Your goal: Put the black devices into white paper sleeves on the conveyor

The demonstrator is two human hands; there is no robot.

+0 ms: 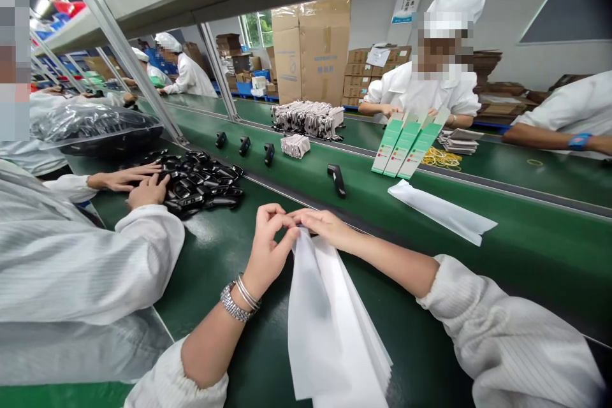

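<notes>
A stack of long white translucent bags (pixel 351 331) hangs toward me over the near edge of the green table. At their upper end my left hand (pixel 270 245) is closed, thumb and fingertips pinching the top bag (pixel 306 280). My right hand (pixel 327 226) meets it there, its fingers bent together at the same end of the bags. The fingertips of both hands nearly touch, and what lies between them is partly hidden. A greyish patch shows on the top bag; I cannot tell if something is inside. Beyond my hands, a black handheld device (pixel 337 180) lies on the green belt.
Another white bag (pixel 442 210) lies on the belt at right, near green-and-white boxes (pixel 406 143). More black devices (pixel 244 145) stand spaced along the belt. At left, a co-worker's hands (pixel 143 185) touch a pile of black parts (pixel 201 185). A co-worker (pixel 425 86) sits opposite.
</notes>
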